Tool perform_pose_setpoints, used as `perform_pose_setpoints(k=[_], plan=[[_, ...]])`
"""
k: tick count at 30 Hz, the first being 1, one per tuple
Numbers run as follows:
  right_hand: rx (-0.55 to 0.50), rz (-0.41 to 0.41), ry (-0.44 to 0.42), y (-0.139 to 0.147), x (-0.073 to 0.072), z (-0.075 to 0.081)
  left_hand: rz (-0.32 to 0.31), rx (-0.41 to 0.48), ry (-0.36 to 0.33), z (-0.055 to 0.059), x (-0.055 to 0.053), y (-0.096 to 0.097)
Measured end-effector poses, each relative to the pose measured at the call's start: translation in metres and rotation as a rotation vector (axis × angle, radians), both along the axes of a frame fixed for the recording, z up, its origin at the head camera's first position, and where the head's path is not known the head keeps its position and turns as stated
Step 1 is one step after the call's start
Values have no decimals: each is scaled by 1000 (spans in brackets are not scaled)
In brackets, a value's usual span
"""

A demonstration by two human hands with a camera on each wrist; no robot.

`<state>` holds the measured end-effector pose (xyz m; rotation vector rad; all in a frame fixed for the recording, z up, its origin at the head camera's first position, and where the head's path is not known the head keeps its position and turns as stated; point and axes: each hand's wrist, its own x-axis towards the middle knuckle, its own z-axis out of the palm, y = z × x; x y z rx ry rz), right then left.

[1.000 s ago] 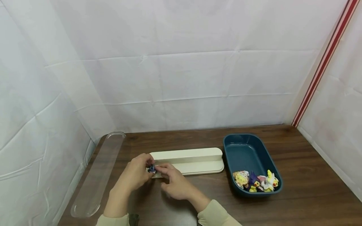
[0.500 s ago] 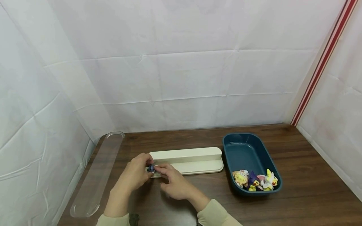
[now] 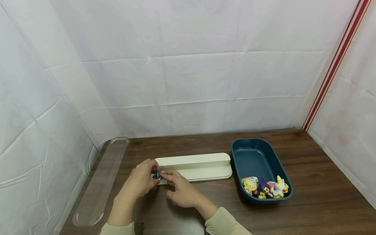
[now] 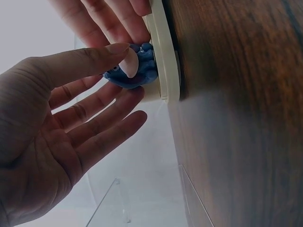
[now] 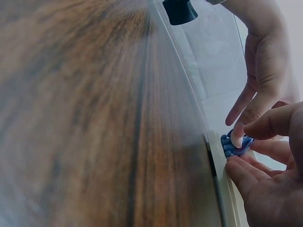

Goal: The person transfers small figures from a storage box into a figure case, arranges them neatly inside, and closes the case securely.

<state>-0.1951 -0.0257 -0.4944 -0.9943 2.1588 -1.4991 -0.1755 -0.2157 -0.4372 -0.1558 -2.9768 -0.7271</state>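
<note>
A small blue figurine point(image 3: 157, 175) stands at the left end of the cream stepped stand point(image 3: 205, 173), touching its base in the left wrist view. My left hand point(image 3: 142, 178) pinches it between thumb and fingers, the other fingers extended below. My right hand point(image 3: 183, 191) reaches in from the right. Its straight fingers point(image 4: 123, 21) touch the figurine's other side, while its thumb appears apart from it in the head view. Fingers of both hands hide part of the blue figurine point(image 5: 228, 147).
Right of the stand is a dark blue tray point(image 3: 255, 163) with several colorful figurines point(image 3: 265, 188) at its near end. A long clear plastic cover point(image 3: 101, 182) lies at the left of the wooden table point(image 3: 320, 182). White cloth walls point(image 3: 191, 78) enclose the table.
Both hands stay around the blue figurine at the stand's left end, with hardly any visible movement. The view shifts very slightly.
</note>
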Motion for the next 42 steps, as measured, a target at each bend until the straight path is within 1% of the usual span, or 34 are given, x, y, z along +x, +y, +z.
perform_pose_setpoints(k=[7, 13, 17, 21, 27, 31, 34, 39, 42], plan=[[10, -6, 28, 0, 0, 0, 6, -2, 2, 1, 1, -1], [16, -54, 25, 2, 0, 2, 13, -1, 4, 6, 1, -1], [5, -78, 28, 4, -1, 5, 9, -10, 34, 9, 2, -1], [17, -106, 33, 9, -1, 8, 5, -22, 64, 11, 4, 1], [12, -104, 24, 15, 0, 14, 10, -24, 110, 13, 7, 5], [20, -126, 37, 22, -1, 21, 2, -17, 138, 14, 7, 9], [21, -144, 40, 27, -1, 26, -5, -14, 143, 15, 6, 14], [14, -155, 40, 36, -1, 29, -14, -9, 134, 16, 4, 22], [17, -162, 39, 42, 0, 32, -20, -8, 146, 17, 3, 28]])
